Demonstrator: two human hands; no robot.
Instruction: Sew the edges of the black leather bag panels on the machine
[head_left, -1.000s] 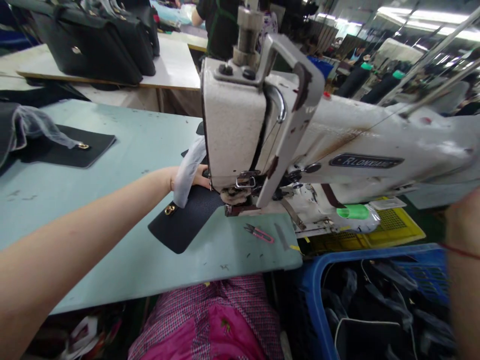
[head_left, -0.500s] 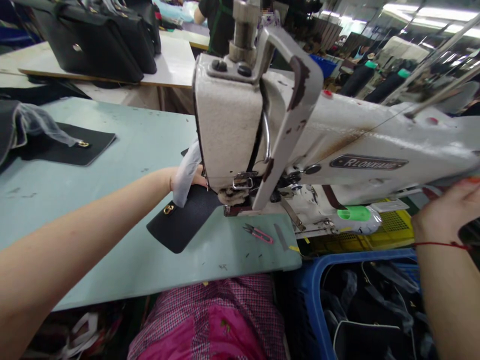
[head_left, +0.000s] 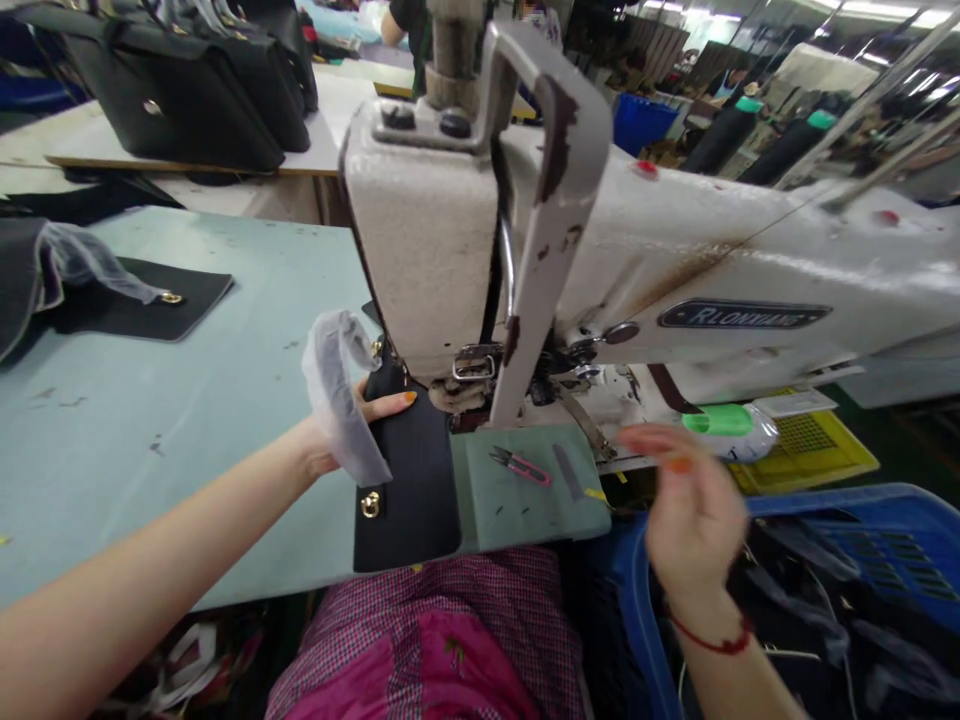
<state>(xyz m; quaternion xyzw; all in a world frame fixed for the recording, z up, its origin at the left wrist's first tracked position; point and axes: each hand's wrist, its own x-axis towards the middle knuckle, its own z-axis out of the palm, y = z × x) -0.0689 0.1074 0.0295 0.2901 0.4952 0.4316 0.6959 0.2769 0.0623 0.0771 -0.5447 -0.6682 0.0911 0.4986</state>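
Note:
My left hand (head_left: pixel 352 425) grips a black leather bag flap (head_left: pixel 405 490) at its far end, beside the sewing machine's presser foot (head_left: pixel 457 395). A crumpled translucent plastic film (head_left: pixel 336 398) lies over that hand and the flap's edge. A gold clasp (head_left: pixel 369 504) sits near the flap's lower end, which overhangs the front of the pale green table (head_left: pixel 187 420). My right hand (head_left: pixel 694 510), blurred, hangs in the air over a blue crate (head_left: pixel 862 530) with its fingers apart, holding nothing. Pink thread snips (head_left: pixel 521 467) lie on the table between the flap and that hand.
The white sewing machine (head_left: pixel 442 240) fills the middle of the view. A second black flap (head_left: pixel 150 305) lies at the table's left. Black bags (head_left: pixel 172 110) stand on a white table behind. A yellow tray (head_left: pixel 806 440) and a green-capped bottle (head_left: pixel 720 422) sit right.
The flap has swung from a diagonal to nearly straight toward me, and the film has lifted. My right hand has moved in from the right edge to above the crate.

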